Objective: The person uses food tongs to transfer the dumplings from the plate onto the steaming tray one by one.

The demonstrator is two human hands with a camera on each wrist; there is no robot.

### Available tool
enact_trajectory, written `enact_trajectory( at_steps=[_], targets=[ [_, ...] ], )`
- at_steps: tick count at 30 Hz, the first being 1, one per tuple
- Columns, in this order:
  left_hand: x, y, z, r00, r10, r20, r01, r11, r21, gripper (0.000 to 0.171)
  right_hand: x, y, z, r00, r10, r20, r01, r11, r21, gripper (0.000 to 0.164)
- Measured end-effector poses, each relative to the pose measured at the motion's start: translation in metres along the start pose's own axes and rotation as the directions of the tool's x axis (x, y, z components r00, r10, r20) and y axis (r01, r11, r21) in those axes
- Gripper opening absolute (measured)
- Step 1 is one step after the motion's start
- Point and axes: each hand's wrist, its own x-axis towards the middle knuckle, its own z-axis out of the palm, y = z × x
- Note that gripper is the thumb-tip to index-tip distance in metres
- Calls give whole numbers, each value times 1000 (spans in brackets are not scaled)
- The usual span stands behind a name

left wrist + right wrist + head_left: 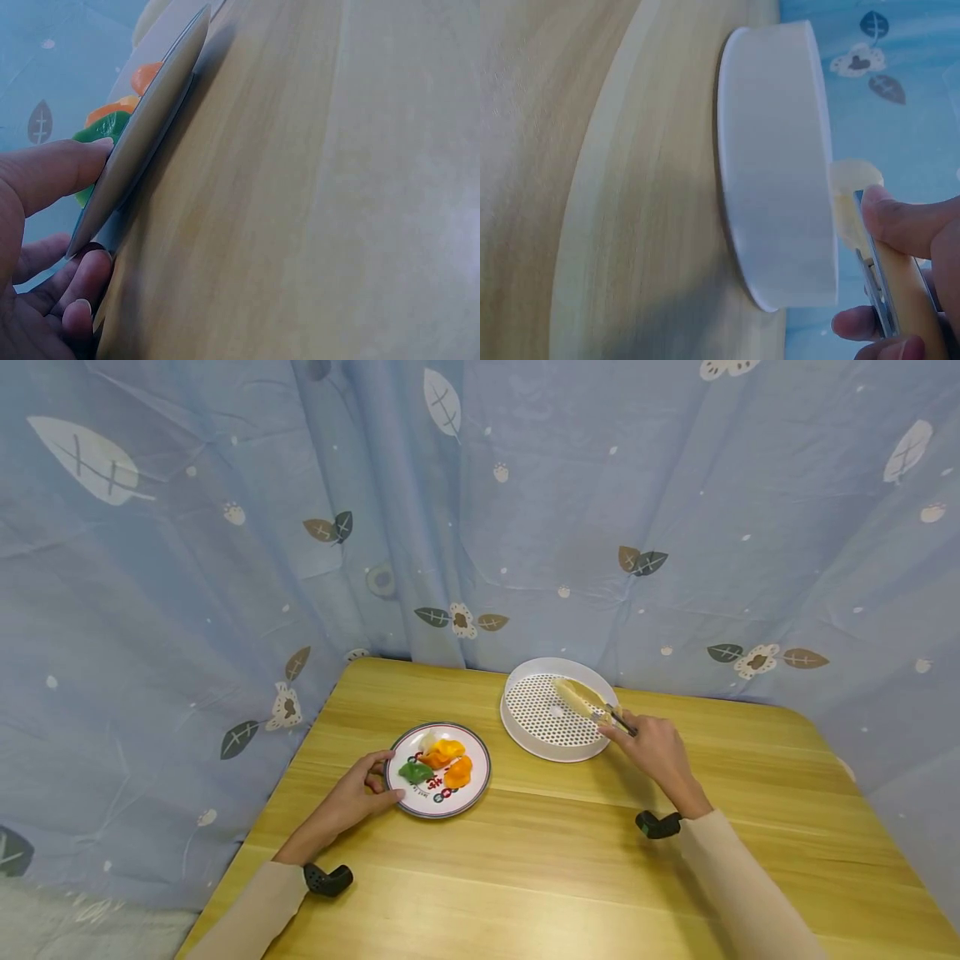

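Note:
On the left, my left hand grips the near-left rim of a white plate with a dark banded edge. In the left wrist view its thumb rests on the rim and its other fingers curl below. Green, yellow, orange and pale dumplings lie on the plate. My right hand holds metal-handled tongs with cream-coloured, leaf-shaped heads over the white perforated steamer basket. In the right wrist view, thumb and fingers pinch the tongs' handles; I cannot tell whether the heads hold anything.
The wooden table runs under everything, and its back edge meets a blue leaf-patterned curtain. The basket stands near that back edge, to the right of the plate. Black camera mounts sit on both wrists.

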Motion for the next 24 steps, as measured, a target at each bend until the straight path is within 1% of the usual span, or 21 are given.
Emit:
enact_trajectory(
  at_steps=[6,12,15,20,24],
  targets=[
    [0,0,1,1000,-7,-3,7,1000,-9,71,7,3,4,1000,3,8,-2,999,-41,58],
    [-1,2,1,1000,-2,-7,2,1000,0,71,13,3,8,997,54,48,-50,995,-84,54],
    [-1,2,1,1000,-1,-7,2,1000,1,71,15,3,10,996,65,54,-60,993,-100,52],
    [-2,3,1,1000,-5,-3,5,1000,-5,71,18,2,9,996,69,61,-63,993,-103,49],
    [-2,3,1,1000,-6,-8,6,1000,-3,71,20,0,7,993,86,86,-78,992,-95,50]
  ],
)
